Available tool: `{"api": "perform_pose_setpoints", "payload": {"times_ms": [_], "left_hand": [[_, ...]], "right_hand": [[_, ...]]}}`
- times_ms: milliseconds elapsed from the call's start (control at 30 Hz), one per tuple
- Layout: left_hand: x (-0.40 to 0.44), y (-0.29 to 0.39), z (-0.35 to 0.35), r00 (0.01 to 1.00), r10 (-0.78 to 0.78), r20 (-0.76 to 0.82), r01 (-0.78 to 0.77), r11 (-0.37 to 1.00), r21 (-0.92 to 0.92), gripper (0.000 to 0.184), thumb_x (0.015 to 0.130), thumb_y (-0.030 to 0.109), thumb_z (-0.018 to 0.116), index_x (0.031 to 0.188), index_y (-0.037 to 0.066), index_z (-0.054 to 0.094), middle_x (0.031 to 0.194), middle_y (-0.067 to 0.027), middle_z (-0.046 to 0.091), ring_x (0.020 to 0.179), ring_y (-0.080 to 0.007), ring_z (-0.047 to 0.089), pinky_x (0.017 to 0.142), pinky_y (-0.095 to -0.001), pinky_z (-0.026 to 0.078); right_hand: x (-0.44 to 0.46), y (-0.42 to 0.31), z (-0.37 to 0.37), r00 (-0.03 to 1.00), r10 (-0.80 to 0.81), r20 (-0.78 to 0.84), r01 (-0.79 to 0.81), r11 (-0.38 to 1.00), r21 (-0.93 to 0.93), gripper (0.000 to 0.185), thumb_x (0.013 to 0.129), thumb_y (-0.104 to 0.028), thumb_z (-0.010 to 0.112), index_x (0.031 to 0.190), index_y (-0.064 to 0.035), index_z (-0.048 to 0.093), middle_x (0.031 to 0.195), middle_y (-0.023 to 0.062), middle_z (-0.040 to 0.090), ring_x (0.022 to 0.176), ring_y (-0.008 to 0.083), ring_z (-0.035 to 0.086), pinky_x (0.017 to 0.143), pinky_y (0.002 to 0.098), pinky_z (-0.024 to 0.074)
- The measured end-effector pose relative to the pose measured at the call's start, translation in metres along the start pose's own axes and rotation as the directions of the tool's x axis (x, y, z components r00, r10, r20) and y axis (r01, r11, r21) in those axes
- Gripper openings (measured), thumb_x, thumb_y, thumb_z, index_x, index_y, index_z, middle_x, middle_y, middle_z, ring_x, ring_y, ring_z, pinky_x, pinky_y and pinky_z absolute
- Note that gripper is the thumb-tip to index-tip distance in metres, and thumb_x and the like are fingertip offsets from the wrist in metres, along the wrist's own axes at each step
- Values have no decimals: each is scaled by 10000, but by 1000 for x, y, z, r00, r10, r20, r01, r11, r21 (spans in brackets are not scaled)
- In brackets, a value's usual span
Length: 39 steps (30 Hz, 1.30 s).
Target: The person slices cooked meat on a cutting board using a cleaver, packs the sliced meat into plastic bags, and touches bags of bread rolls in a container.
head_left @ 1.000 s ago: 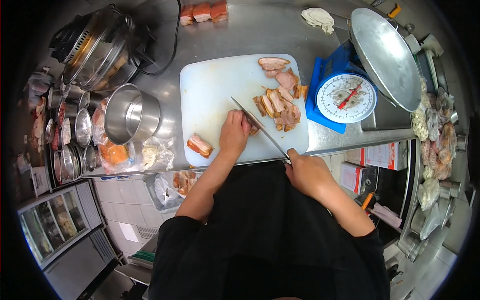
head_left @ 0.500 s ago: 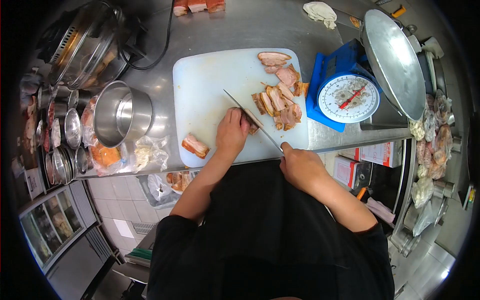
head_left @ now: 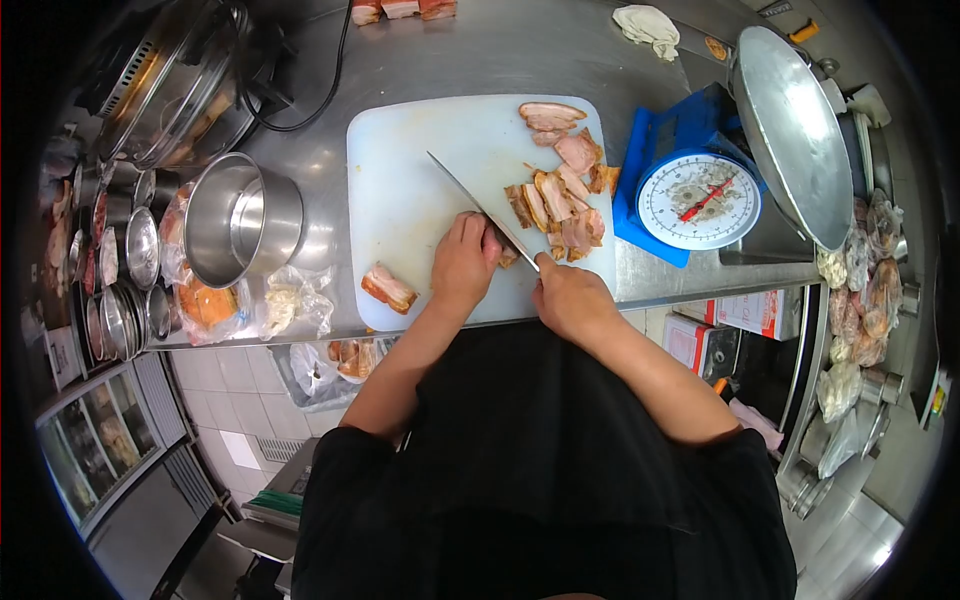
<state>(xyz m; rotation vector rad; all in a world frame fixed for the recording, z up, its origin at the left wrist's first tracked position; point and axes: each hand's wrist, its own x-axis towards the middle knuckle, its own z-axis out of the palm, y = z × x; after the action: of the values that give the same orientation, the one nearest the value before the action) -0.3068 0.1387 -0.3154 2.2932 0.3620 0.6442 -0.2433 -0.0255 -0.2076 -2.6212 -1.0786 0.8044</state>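
My right hand [head_left: 575,298] is closed around the handle of a long knife [head_left: 465,193], whose blade slants up and left across the white cutting board [head_left: 400,190]. Curled fingers of my left hand [head_left: 465,258] press on a piece of pork belly beside the blade; hand and knife hide most of it. A little of the cut meat [head_left: 507,256] shows on the blade's right side. Several pork belly slices [head_left: 560,200] lie in loose groups at the board's right. One thicker chunk of pork belly [head_left: 388,288] rests near the front left corner.
Right of the board stands a blue dial scale [head_left: 698,200] with a large metal pan [head_left: 795,135]. A steel pot [head_left: 245,220] and plastic bags [head_left: 298,302] are at the left. A white cloth [head_left: 648,30] and more pork chunks [head_left: 402,8] lie farther back.
My right hand has shifted left and slightly up, sliding the knife forward so that its tip reaches farther up and left. My left hand stays nearly in place on the meat.
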Motion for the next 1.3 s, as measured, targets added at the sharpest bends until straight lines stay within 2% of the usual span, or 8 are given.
{"api": "perform_pose_setpoints", "payload": {"times_ms": [267,433,600,700,900,1033,1200,1300], "left_hand": [[17,11,-17,987,-161,22,162,974,-159,114,920,101,649,994,32,598,937,-132,612,747,-303,615,661,-414,501],[138,95,-106,893,183,-410,-268,950,-161,212,957,228,661,1054,42,688,994,-101,676,873,-257,639,793,-359,513],[157,55,-41,839,539,70,-515,745,424,529,1040,463,465,1455,145,547,1570,-111,448,1478,-311,357,1218,-485,235],[132,16,-11,885,201,419,-325,912,250,510,1033,344,524,1505,156,477,1639,-90,335,1532,-311,266,1263,-499,105],[117,17,-13,971,237,-1,-237,970,56,287,996,291,565,1182,107,682,1304,-135,631,1270,-316,544,1084,-498,375],[44,47,-51,972,90,216,-137,968,212,119,895,181,654,921,65,650,963,-121,611,963,-335,610,903,-485,453],[16,26,-31,982,45,184,-39,999,-33,88,860,68,685,913,28,629,996,-144,598,913,-344,614,781,-416,508],[12,23,-27,991,42,130,-40,999,-18,101,852,61,695,924,26,633,999,-144,600,921,-345,614,800,-425,505]], "right_hand": [[0,9,7,998,-18,-55,20,999,32,244,907,-136,586,1099,13,564,876,233,718,850,395,714,762,507,553],[0,7,4,1000,6,-28,-4,999,52,246,914,-137,571,1111,11,567,891,239,718,866,400,713,783,516,550],[0,3,-1,999,32,22,-34,998,53,260,918,-156,565,1118,10,571,929,235,721,902,413,707,820,516,543],[2,2,-4,996,68,48,-71,996,51,255,917,-158,565,1113,4,580,954,234,721,924,414,703,839,504,542],[12,38,-22,985,38,170,-106,906,410,302,917,-187,563,1116,36,602,837,248,696,601,345,688,639,457,569],[18,50,-22,980,24,200,-125,849,513,288,926,-186,560,1097,43,597,808,222,683,477,301,633,549,410,557],[18,31,19,977,-110,-185,132,984,115,266,929,-163,514,1097,20,609,938,270,713,837,393,723,791,490,564],[26,-5,0,998,17,-58,-10,993,116,260,920,-146,515,1087,26,619,1011,279,710,997,426,697,894,518,528]]}}
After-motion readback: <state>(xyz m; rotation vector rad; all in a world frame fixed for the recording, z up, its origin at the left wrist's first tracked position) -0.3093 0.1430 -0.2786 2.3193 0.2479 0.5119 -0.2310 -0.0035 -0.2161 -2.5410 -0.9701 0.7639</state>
